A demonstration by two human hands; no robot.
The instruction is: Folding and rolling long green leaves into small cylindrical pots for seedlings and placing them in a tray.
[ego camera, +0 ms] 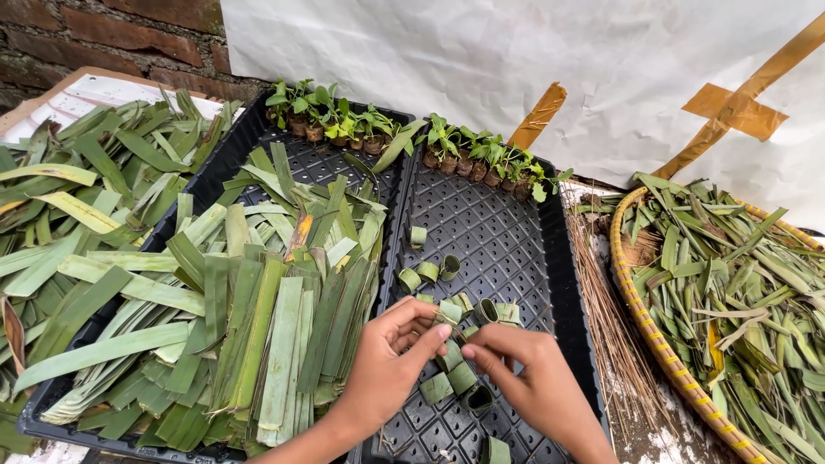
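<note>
Between the pinched fingers of the left hand (pixel 388 365) and right hand (pixel 526 378), a leaf ring (pixel 450 354) wants snug, even rolling above the black tray (pixel 507 232).

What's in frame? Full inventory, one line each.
black trays: two, black, side by side at centre
cut leaf strips: a pile, green, in the left tray
rolled leaf rings: a dozen or so, green, scattered in the right tray
seedlings: two rows, green, in small brown pots along the far ends of both trays
loose long leaves: a heap, green, left of the trays
woven basket: one, yellow rim, on the right, full of green leaves
thin dry sticks: a bundle, brown, between right tray and basket
white sheet: one, taped with brown tape, behind
left hand: fingers pinching a leaf ring
right hand: fingers on the same cluster of rings
</note>
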